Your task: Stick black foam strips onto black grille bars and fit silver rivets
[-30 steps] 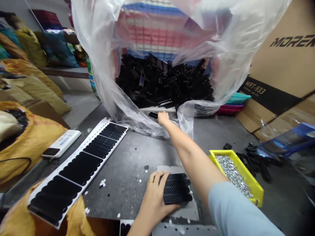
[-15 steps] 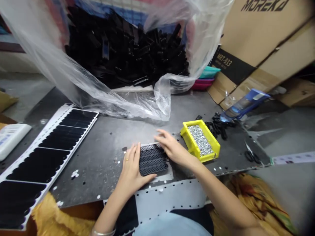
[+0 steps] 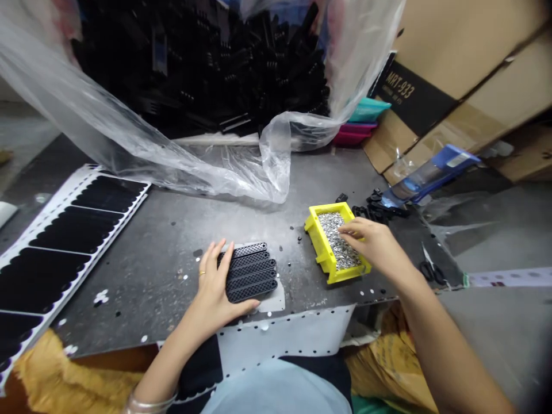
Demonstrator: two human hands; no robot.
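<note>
1. A grey metal worktable (image 3: pixel 172 310) fills the scene, with a clear plastic bag (image 3: pixel 129 155) of black plastic parts (image 3: pixel 207 75) at the far side and a white-backed sheet of black pads (image 3: pixel 73 241) along the left.
2. Near the centre, the left hand (image 3: pixel 215 293) lies open across a stack of black mesh strips (image 3: pixel 250 273), steadying it (pressed, not gripped).
3. To the right, the right hand (image 3: pixel 375 244), fingers loosely curled, reaches into a yellow tray (image 3: pixel 318 236) over silver studs (image 3: pixel 332 236); whether it holds any, I cannot tell.

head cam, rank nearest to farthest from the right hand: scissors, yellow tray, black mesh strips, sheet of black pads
From the right hand, nearest first:
1. Yellow tray: below the hand and to its left.
2. Scissors: to the hand's right, near the table edge.
3. Black mesh strips: farther left, under the left hand.
4. Sheet of black pads: far left of the table.
</note>
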